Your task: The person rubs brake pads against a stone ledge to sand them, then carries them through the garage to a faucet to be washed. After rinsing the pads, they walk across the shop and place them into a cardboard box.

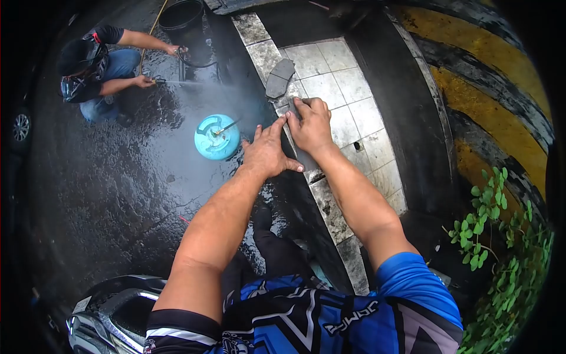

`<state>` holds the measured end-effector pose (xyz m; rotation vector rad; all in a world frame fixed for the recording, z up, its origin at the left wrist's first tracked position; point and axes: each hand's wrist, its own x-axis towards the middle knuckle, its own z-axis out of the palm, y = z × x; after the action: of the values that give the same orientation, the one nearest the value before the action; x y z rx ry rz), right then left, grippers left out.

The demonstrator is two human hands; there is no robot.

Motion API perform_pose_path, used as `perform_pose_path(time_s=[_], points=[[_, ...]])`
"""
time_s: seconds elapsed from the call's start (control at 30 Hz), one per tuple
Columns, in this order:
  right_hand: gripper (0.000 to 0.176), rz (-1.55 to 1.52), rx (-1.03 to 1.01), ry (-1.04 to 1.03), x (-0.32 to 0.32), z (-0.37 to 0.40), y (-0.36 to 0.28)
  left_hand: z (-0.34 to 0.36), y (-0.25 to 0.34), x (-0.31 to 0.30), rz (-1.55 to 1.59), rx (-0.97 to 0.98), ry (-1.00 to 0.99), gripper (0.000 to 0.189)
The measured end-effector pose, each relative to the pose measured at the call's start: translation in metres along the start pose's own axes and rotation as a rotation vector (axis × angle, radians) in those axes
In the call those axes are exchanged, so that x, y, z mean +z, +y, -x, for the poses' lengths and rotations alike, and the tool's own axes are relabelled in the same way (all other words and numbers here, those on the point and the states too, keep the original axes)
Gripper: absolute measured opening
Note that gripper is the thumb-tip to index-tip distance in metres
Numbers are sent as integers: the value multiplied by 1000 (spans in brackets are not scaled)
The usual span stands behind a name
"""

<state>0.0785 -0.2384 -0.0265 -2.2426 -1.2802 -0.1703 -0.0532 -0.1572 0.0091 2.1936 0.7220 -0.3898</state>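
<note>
My left hand point(268, 150) rests at the ledge with its fingers spread and thumb out, against a dark flat piece point(305, 158) lying along the ledge. Beside it, my right hand point(311, 125) has its fingers curled down onto the upper end of that same piece, partly hiding it. Two grey brake-pad-like pieces point(279, 78) lie just beyond my right hand, on the tiled ledge point(349, 87). The underside of both hands is hidden.
At the upper left a crouching person point(109, 71) holds a spraying hose by a black bucket point(181, 16). A turquoise round container point(217, 137) stands on the wet ground. A motorcycle point(118, 315) is lower left; leafy plants point(513, 265) grow at the right.
</note>
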Motion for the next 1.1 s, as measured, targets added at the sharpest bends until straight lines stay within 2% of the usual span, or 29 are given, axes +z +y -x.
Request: perform_pose_path(time_s=[0.13,0.27,0.4,0.57,0.7,0.77,0.83,0.93,1.03,1.1], points=[[40,6,-31,-81,-34,76,-5,-1,0,-1,-13,-8,-3,126],[43,-9,17,22,1,-4,2,0,2,-2,-31,-15,-23,126],[39,-7,-72,-8,-32,69,-9,4,7,-10,-66,-22,-41,124],[43,18,36,38,-7,1,-1,7,15,-14,-100,-39,-29,123],[49,60,28,-29,-12,-3,4,13,24,-19,-117,-81,-79,122],[52,-34,92,-111,-14,-13,4,14,27,-20,-140,-112,-70,126],[52,-80,89,-58,-22,-50,-7,13,28,-21,-143,-115,-58,125],[49,-72,3,-26,3,-136,-24,16,31,-24,-139,-133,-97,123],[46,9,-25,-123,44,-203,-35,17,32,-26,-132,-151,-103,121],[42,167,36,-246,65,-218,-40,18,32,-26,-133,-167,-103,120]])
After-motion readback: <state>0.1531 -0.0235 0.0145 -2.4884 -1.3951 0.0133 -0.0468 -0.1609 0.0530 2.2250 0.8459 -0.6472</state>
